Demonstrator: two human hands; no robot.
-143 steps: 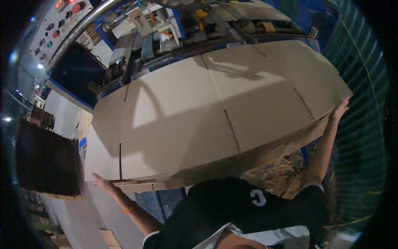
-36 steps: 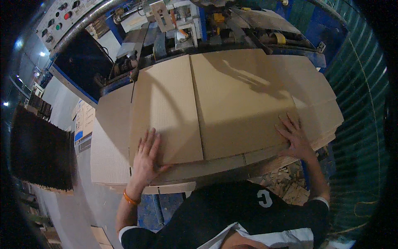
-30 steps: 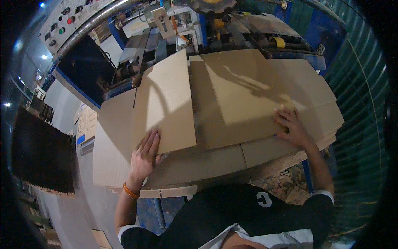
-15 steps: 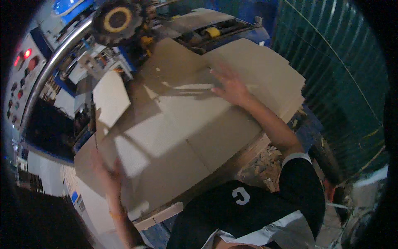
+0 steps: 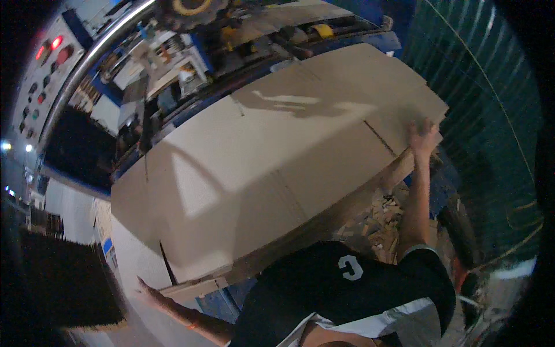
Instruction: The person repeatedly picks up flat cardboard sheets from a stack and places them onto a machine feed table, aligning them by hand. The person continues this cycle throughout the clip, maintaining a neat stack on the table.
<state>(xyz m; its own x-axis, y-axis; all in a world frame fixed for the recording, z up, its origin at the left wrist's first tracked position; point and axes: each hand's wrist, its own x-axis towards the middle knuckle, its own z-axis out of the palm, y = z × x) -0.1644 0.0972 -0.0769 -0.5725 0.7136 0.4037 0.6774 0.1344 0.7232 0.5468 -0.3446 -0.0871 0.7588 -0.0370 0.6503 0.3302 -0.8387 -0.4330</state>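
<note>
A wide brown cardboard sheet (image 5: 243, 156) with dark slots and crease lines lies flat in front of me, on top of other sheets whose edges show at the right. My right hand (image 5: 424, 139) rests at its near right edge, fingers spread over the board and slightly blurred. Just off the near left corner is my left hand (image 5: 151, 294), fingers stretched out, close to a paler board surface (image 5: 136, 254). No object shows inside either hand. Shadows and a bright patch of light fall across the sheet.
Along the far side runs a blue machine (image 5: 370, 40) with rollers and a round dark wheel (image 5: 193, 11). A curved metal rail (image 5: 87, 69) and a button panel (image 5: 46, 81) with red lights stand at left. Cardboard scraps (image 5: 384, 225) lie below the near edge. Green corrugated wall (image 5: 480, 115) at right.
My right hand has moved right and nearer, to the sheet's edge. My left hand has come down to the near left corner. The raised pale cardboard piece at far left is no longer visible.
</note>
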